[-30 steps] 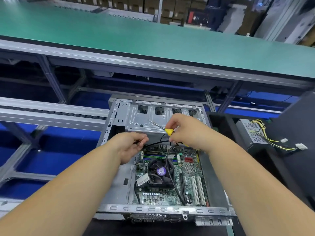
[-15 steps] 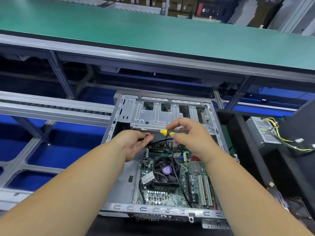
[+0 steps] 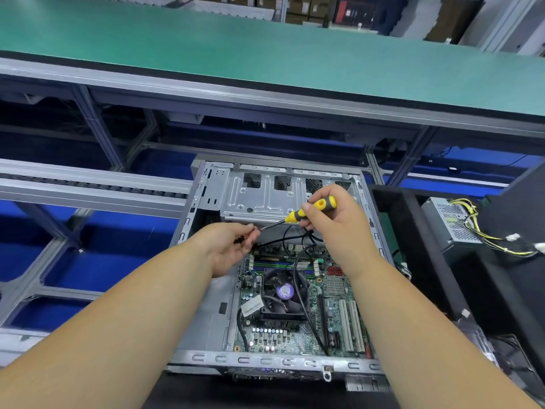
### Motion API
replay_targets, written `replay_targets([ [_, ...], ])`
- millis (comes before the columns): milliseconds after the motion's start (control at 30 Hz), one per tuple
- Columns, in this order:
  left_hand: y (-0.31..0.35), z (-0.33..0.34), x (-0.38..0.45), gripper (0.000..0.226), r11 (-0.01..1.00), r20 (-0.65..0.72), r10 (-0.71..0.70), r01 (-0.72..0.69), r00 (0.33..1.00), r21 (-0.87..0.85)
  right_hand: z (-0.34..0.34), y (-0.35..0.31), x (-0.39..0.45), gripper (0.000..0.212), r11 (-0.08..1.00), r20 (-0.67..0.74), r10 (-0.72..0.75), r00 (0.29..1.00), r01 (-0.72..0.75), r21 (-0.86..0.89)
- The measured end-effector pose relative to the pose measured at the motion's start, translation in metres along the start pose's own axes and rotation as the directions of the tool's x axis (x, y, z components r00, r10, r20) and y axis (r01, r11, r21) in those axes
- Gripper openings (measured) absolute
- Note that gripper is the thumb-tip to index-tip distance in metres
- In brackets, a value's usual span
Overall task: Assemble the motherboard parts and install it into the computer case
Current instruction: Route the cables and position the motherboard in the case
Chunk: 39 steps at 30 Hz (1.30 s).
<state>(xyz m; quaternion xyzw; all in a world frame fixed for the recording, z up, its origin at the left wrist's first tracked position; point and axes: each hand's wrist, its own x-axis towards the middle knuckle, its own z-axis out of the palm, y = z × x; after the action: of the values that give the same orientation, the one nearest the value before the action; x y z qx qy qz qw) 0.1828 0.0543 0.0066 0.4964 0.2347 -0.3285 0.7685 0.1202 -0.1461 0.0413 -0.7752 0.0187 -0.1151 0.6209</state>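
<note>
here, right hand grips a yellow screwdriver over the case w/ motherboard inside, tip meeting left hand fingers pinched at the case's far end.

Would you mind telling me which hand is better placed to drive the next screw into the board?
Probably the right hand: it grips the screwdriver, while the left hand pinches something small at its tip.
</note>
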Motion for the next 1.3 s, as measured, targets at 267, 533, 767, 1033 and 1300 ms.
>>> replay_targets([
  [267, 0.0, 0.0, -0.001, 0.004, 1.0, 0.019, -0.01, 0.01, 1.0, 0.014, 0.0, 0.0, 0.001, 0.008, 0.999, -0.024, 0.012, 1.0, -0.011, 0.047],
  [533, 0.0, -0.001, -0.001, 0.003, 0.999, 0.016, -0.021, 0.02, 1.0, 0.048, -0.001, 0.0, 0.001, 0.009, 0.999, 0.023, 0.03, 0.999, -0.031, 0.045],
  [767, -0.003, 0.007, -0.004, 0.007, 1.0, 0.043, -0.006, 0.005, 0.999, 0.024, -0.014, -0.012, 0.007, 0.013, 0.988, 0.031, 0.157, 0.987, -0.157, -0.004],
  [1033, -0.006, 0.032, -0.01, 0.021, 0.996, 0.104, -0.049, 0.041, 0.993, 0.076, -0.053, -0.028, -0.003, 0.011, 0.987, -0.119, 0.126, 0.985, -0.136, -0.083],
  [1300, -0.016, 0.051, 0.005, 0.016, 0.678, -0.043, 0.071, -0.017, 0.997, 0.735, -0.075, -0.019, -0.015, 0.012, 0.757, -0.1, 0.14, 0.985, -0.171, -0.63],
])
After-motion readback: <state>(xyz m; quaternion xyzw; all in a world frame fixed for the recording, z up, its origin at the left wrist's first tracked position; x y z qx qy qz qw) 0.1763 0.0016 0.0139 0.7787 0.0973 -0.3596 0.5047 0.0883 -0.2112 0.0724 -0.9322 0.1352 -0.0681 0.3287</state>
